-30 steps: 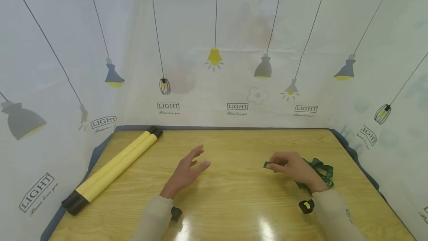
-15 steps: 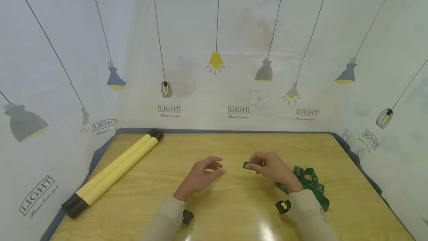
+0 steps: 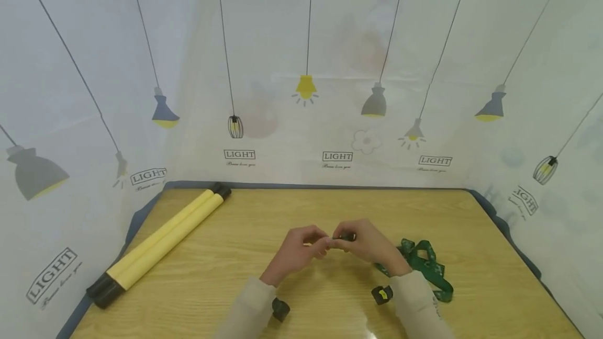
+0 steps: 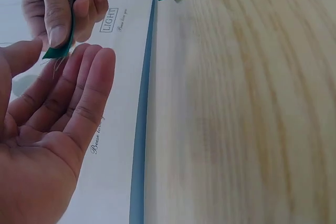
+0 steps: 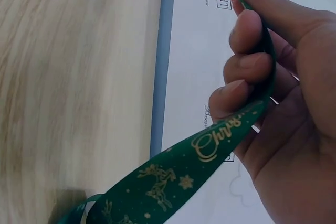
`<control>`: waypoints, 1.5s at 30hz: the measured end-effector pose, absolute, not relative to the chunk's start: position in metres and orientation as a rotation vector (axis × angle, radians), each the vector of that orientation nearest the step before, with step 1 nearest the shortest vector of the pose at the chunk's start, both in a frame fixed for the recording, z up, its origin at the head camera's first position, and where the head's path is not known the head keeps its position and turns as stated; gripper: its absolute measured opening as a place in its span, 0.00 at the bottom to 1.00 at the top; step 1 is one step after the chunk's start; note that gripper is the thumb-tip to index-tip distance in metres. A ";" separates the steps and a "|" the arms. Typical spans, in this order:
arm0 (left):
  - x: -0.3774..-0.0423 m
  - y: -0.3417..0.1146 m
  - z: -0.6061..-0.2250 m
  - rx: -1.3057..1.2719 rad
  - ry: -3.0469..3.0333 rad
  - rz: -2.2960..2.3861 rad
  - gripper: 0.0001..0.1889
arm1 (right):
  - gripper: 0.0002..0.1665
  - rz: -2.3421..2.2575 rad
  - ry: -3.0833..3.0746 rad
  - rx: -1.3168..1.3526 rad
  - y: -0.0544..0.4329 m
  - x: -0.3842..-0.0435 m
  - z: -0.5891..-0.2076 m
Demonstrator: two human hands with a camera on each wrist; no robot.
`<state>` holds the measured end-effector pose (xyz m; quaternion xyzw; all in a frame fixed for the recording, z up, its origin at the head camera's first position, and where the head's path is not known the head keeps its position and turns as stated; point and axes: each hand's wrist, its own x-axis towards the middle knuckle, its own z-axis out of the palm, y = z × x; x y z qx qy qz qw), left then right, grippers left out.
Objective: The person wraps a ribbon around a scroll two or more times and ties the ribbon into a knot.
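Note:
A green satin ribbon with gold Christmas print (image 5: 176, 177) trails from my right hand (image 3: 369, 245) to a loose, looped heap on the table. The right thumb and index finger pinch it near its end, while the other fingers curl over it in the right wrist view. My left hand (image 3: 297, 249) meets the right one above the table's middle. Close to the ribbon's frayed end (image 4: 56, 53), the left thumb (image 4: 23, 56) and extended fingers stand apart, with the fingertips right at the threads.
Two yellow rolls with black ends (image 3: 165, 242) lie side by side along the table's left edge. The wooden table (image 3: 273, 205) has white walls printed with lamps around it. Small black devices (image 3: 382, 294) sit at the wrists.
My right hand has moved left, bringing the pinched ribbon end to the left hand and drawing the heap along a little. The left hand has moved right to meet it.

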<state>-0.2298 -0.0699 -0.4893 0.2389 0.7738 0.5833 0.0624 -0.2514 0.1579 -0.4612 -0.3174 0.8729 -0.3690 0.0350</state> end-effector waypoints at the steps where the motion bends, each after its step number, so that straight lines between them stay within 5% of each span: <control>1: -0.230 -0.070 -0.489 0.715 2.339 1.760 0.11 | 0.08 -1.123 2.686 -0.984 0.157 -0.251 -0.461; 14: -0.231 -0.072 -0.488 0.721 2.372 1.710 0.08 | 0.05 -1.087 2.631 -0.973 0.157 -0.249 -0.460; 45: -0.247 -0.128 -0.478 0.526 2.460 1.683 0.09 | 0.25 -0.985 2.596 -0.725 0.218 -0.263 -0.467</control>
